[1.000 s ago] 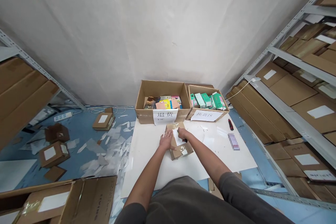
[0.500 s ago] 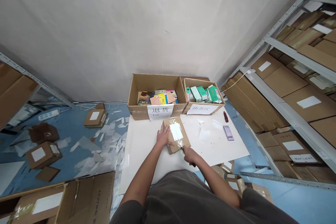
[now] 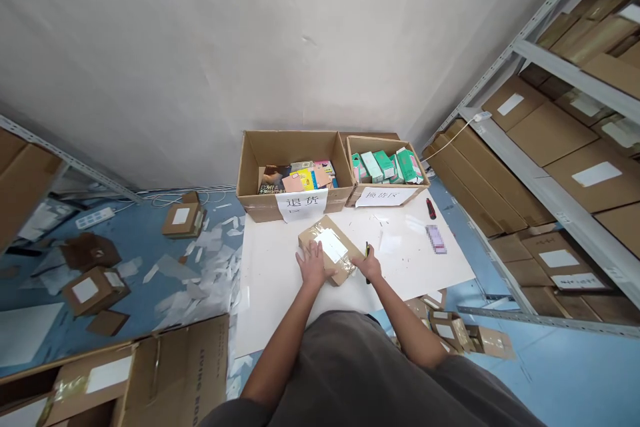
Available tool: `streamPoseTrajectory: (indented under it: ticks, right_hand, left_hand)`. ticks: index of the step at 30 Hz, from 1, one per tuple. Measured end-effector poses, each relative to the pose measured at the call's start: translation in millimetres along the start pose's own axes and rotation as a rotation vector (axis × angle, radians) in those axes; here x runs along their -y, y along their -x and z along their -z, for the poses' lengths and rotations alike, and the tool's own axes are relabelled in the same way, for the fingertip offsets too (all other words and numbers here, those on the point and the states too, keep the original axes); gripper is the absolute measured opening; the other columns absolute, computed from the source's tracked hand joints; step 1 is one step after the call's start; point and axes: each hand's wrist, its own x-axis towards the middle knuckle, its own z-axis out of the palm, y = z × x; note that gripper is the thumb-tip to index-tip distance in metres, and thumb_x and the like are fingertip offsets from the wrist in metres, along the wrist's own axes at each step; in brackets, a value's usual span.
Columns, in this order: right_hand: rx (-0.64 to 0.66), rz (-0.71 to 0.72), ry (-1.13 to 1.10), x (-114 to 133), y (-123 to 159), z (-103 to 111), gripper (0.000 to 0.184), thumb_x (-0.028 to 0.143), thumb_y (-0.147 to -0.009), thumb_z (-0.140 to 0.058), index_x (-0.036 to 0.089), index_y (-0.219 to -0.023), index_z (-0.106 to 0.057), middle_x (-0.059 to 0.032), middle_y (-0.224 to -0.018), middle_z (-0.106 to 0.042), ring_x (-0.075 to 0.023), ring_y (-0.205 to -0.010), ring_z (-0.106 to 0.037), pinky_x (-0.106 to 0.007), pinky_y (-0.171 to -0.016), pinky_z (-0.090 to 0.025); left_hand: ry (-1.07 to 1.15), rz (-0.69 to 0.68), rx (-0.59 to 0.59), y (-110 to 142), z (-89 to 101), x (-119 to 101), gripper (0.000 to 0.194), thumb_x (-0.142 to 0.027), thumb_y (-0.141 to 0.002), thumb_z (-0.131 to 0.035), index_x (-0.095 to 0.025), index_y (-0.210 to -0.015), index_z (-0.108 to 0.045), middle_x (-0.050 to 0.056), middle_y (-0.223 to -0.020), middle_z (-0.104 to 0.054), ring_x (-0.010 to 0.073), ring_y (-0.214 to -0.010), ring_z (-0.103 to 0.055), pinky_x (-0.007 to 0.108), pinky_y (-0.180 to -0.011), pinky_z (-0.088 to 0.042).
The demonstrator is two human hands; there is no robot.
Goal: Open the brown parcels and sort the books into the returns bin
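Observation:
A taped cardboard parcel [image 3: 345,231] with a white label lies turned at an angle on the white table in front of me. My left hand [image 3: 313,264] rests on its near left part, fingers spread over the top. A slim dark utility knife with a touch of yellow [image 3: 367,252] is in my right hand [image 3: 369,265], held upright. That hand is at the parcel's right side, its fingertips against the taped edge. The blade cannot be made out.
Behind the parcel stand a large open carton [image 3: 290,207] with books and boxes, and a smaller carton [image 3: 417,192] with green boxes. A red-and-black cutter [image 3: 431,208] and a blurred purple item [image 3: 437,239] lie at right. Shelving [image 3: 560,213] flanks the table; paper scraps [image 3: 200,280] litter the floor.
The parcel has turned anticlockwise. My right hand has shifted right and raised the knife from the parcel's tape to upright. My left hand has slid farther onto the top.

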Motion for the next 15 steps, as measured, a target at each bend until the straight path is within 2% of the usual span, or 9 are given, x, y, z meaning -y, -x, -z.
streamPoseTrajectory:
  ticks: [2,4,6,8,11,13,15]
  right_hand:
    - [-0.004,-0.016,-0.044,1.7,-13.8,-12.3,0.114,0.069,-0.078,-0.075,0.016,-0.161,-0.018,-0.0168,-0.129,-0.069,-0.0311,-0.118,-0.069,-0.037,-0.094,-0.054]
    - [-0.023,-0.002,-0.037,5.3,-24.3,-17.3,0.115,0.066,-0.076,-0.078,0.017,-0.161,-0.019,-0.0164,-0.13,-0.069,-0.031,-0.118,-0.068,-0.038,-0.096,-0.054]
    - [-0.042,0.016,0.002,9.5,-31.7,-16.1,0.112,0.062,-0.077,-0.08,0.018,-0.16,-0.019,-0.0162,-0.13,-0.069,-0.0314,-0.118,-0.068,-0.038,-0.096,-0.054]
    - [-0.038,0.026,0.062,14.2,-36.5,-12.0,0.108,0.059,-0.08,-0.077,0.019,-0.16,-0.017,-0.016,-0.129,-0.069,-0.0313,-0.119,-0.068,-0.038,-0.094,-0.054]
    - [0.004,0.059,0.169,24.2,-40.0,-5.9,0.1,0.057,-0.086,-0.071,0.02,-0.159,-0.014,-0.0162,-0.129,-0.068,-0.0307,-0.121,-0.068,-0.037,-0.093,-0.054]
    - [0.03,0.082,0.2,34.2,-40.7,-3.7,0.1,0.056,-0.086,-0.072,0.021,-0.159,-0.014,-0.0152,-0.127,-0.069,-0.03,-0.119,-0.069,-0.035,-0.091,-0.054]
    - [0.04,0.1,0.205,45.2,-39.9,-2.3,0.105,0.055,-0.082,-0.078,0.022,-0.159,-0.015,-0.0138,-0.124,-0.07,-0.0293,-0.116,-0.07,-0.033,-0.089,-0.053]
  left_hand:
    - [-0.009,-0.184,-0.022,0.0,2.8,-4.3,0.11,-0.067,-0.075,-0.071,-0.024,-0.164,-0.024,0.016,-0.173,-0.019,0.0438,-0.16,0.0,0.064,-0.125,-0.012]
    - [-0.014,-0.448,0.085,-7.1,9.8,-6.0,0.104,-0.061,-0.071,-0.078,-0.029,-0.16,-0.034,0.013,-0.17,-0.029,0.0404,-0.16,-0.01,0.058,-0.126,-0.018]
    - [-0.047,-0.602,0.224,-16.8,17.4,-7.0,0.104,-0.053,-0.065,-0.085,-0.033,-0.156,-0.039,0.011,-0.165,-0.038,0.0391,-0.157,-0.021,0.057,-0.125,-0.021]
    - [-0.079,-0.622,0.248,-23.9,22.8,-9.1,0.097,-0.043,-0.066,-0.086,-0.031,-0.152,-0.042,0.012,-0.156,-0.048,0.0381,-0.152,-0.031,0.056,-0.124,-0.023]
    - [-0.108,-0.592,0.144,-24.2,25.6,-15.2,0.077,-0.03,-0.071,-0.082,-0.025,-0.143,-0.053,0.015,-0.143,-0.056,0.0361,-0.142,-0.041,0.051,-0.121,-0.027]
    - [-0.123,-0.539,0.127,-18.9,24.5,-19.0,0.076,-0.031,-0.068,-0.086,-0.023,-0.138,-0.057,0.017,-0.14,-0.056,0.038,-0.139,-0.042,0.05,-0.119,-0.029]
    - [-0.107,-0.467,0.137,-12.0,21.4,-20.6,0.083,-0.038,-0.062,-0.091,-0.023,-0.137,-0.058,0.017,-0.144,-0.054,0.04,-0.143,-0.038,0.051,-0.12,-0.028]
